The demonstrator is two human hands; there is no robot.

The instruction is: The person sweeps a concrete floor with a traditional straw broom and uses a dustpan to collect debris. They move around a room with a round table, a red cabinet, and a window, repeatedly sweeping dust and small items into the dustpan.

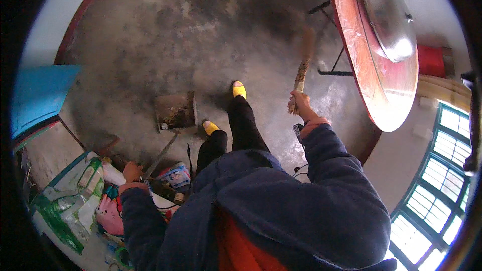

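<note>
My right hand (299,104) is closed round the wrapped handle of a short broom (301,76). The broom's far end points away from me over the floor and is smeared by motion. To the left, my left hand (133,172) grips the upper end of a long thin handle (161,155). That handle runs down to a square dustpan (165,103), which rests on the concrete floor left of my feet. Dark brown sweepings lie inside the dustpan. A gap of floor separates broom and dustpan.
A round table (359,65) with a metal dome cover (385,17) stands at the right on black legs (335,73). Bags and a pink plush-like item (109,214) crowd the lower left, beside a blue panel (42,95). My yellow shoes (239,90) stand on the floor.
</note>
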